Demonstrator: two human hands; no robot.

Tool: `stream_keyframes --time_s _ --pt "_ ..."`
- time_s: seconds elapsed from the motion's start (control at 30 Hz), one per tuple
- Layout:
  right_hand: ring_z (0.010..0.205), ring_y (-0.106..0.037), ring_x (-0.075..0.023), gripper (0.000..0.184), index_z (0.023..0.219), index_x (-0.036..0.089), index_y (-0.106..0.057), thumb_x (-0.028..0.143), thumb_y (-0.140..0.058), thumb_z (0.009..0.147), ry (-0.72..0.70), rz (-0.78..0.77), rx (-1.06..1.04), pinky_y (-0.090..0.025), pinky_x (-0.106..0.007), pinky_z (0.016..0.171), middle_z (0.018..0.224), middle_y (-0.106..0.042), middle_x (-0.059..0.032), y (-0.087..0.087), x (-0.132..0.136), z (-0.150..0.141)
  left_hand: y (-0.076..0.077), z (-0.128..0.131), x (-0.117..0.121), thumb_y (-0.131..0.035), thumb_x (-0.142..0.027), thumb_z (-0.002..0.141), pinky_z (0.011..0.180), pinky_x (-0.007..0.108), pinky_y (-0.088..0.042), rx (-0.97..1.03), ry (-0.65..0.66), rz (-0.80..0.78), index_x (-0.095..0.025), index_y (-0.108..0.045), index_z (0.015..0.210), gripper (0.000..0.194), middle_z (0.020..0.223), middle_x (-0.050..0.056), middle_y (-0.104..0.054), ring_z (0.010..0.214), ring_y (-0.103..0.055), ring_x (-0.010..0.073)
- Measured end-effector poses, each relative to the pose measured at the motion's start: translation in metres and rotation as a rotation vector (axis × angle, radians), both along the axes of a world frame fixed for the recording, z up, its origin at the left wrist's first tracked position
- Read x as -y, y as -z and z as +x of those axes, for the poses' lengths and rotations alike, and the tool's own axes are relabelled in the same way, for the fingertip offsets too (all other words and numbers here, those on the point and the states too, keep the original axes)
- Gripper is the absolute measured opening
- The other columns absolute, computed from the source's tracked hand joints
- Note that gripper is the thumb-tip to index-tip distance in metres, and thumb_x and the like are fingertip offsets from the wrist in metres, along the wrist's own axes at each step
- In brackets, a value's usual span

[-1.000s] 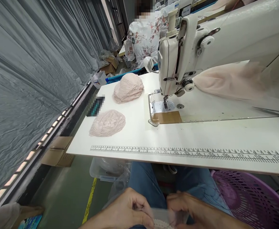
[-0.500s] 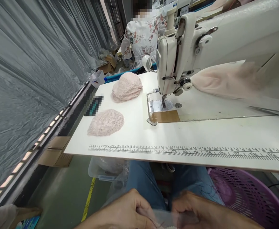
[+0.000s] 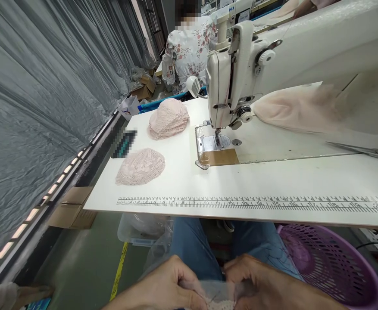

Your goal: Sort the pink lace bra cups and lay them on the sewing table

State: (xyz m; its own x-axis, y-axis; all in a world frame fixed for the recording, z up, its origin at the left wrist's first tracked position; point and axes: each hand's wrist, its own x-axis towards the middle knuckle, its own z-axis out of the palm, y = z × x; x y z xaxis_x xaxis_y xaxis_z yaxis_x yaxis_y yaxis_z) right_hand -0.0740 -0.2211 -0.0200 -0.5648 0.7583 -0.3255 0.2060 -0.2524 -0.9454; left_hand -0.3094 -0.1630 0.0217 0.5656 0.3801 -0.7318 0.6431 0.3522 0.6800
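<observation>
Low in the head view, over my lap, both hands pinch a small piece of sheer pale fabric with a lace edge (image 3: pixel 220 295). My left hand (image 3: pixel 176 286) closes on its left side, and my right hand (image 3: pixel 256 280) grips its right side. The lower part of the fabric is cut off by the frame's bottom edge. On the white table ahead lies a single pink lace cup piece (image 3: pixel 141 167). Behind it sits a stack of similar pink pieces (image 3: pixel 168 119).
A white sewing machine (image 3: pixel 221 86) stands on the table (image 3: pixel 163 202), whose front edge carries a printed ruler. Scissors (image 3: pixel 360 149) and pink sheer cloth (image 3: pixel 292 110) lie to the right. A purple basket (image 3: pixel 334 267) is below right. A co-worker (image 3: pixel 189 51) sits beyond.
My right hand has shifted slightly left, nearer my left hand, and more of the lace edge shows between them. The whole view has drifted a little.
</observation>
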Motion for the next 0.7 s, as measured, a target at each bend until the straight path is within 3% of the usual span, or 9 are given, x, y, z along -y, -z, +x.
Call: stream_keyframes --time_s 0.1,0.23,0.37,0.53,0.7 --pt "0.069 -0.055 -0.0132 0.038 0.073 0.016 -0.075 0.052 -0.076 0.065 -0.040 -0.028 -0.063 -0.036 -0.020 0.056 0.073 -0.058 0.0003 0.003 -0.001 0.004 0.000 -0.001 0.000 -0.078 -0.050 0.062 0.044 0.019 -0.020 -0.003 0.053 0.024 -0.014 -0.078 0.076 0.039 0.049 -0.004 -0.043 0.052 -0.030 0.0061" --pt "0.060 -0.048 -0.0096 0.039 0.074 0.013 -0.077 0.052 -0.076 0.066 -0.087 -0.076 -0.185 -0.028 -0.020 0.049 0.066 -0.054 0.0013 0.006 -0.003 0.005 0.000 0.001 0.000 -0.076 -0.052 0.065 0.047 0.018 -0.026 0.037 0.093 0.010 -0.016 -0.078 0.084 0.041 0.053 -0.003 -0.052 0.053 -0.034 0.0071" --pt "0.061 -0.047 -0.0089 0.035 0.080 0.014 -0.077 0.047 -0.076 0.069 -0.105 -0.115 -0.207 -0.028 -0.019 0.050 0.068 -0.053 0.0014 0.005 -0.003 0.002 -0.002 0.008 0.002 -0.075 -0.051 0.066 0.052 0.018 -0.033 0.052 0.089 0.025 -0.017 -0.078 0.086 0.040 0.056 -0.002 -0.059 0.052 -0.037 0.0073" --pt "0.061 -0.048 -0.0091 0.031 0.073 0.013 -0.076 0.043 -0.076 0.072 -0.092 -0.089 -0.206 -0.028 -0.020 0.051 0.069 -0.054 0.0007 0.007 -0.005 -0.001 -0.003 0.010 0.001 -0.077 -0.048 0.064 0.051 0.017 -0.032 0.065 0.053 0.007 -0.017 -0.078 0.084 0.037 0.054 -0.003 -0.055 0.050 -0.032 0.0057" --pt "0.061 -0.047 -0.0093 0.034 0.074 0.013 -0.075 0.047 -0.075 0.071 -0.094 -0.121 -0.201 -0.028 -0.020 0.051 0.070 -0.054 0.0006 0.012 -0.005 0.004 -0.002 0.006 0.001 -0.079 -0.046 0.059 0.053 0.017 -0.034 0.024 0.030 -0.044 -0.017 -0.078 0.085 0.039 0.056 -0.003 -0.057 0.052 -0.038 0.0068"
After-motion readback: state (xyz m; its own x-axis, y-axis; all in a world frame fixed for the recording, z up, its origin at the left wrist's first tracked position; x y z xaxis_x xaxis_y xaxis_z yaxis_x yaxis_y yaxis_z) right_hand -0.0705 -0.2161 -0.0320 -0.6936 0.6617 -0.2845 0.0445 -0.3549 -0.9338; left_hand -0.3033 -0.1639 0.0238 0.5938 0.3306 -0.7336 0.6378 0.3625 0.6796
